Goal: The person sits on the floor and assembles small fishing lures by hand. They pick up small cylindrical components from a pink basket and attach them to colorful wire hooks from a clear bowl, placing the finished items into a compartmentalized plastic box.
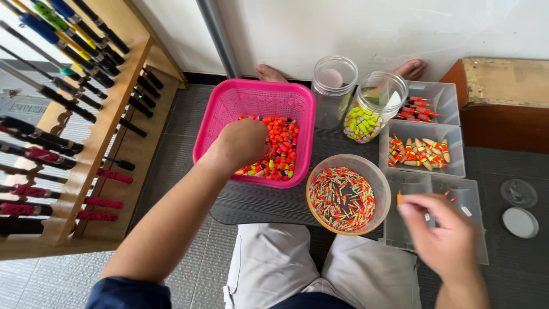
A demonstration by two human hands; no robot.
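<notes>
Floats [280, 150] orange, bead-like (pink basket [229, 103]); left hand [243, 142] fingers buried, grip unclear; right hand [440, 229] fingers pinched together.

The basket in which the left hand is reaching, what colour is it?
The basket is bright pink, seen clearly in the head view.
</notes>
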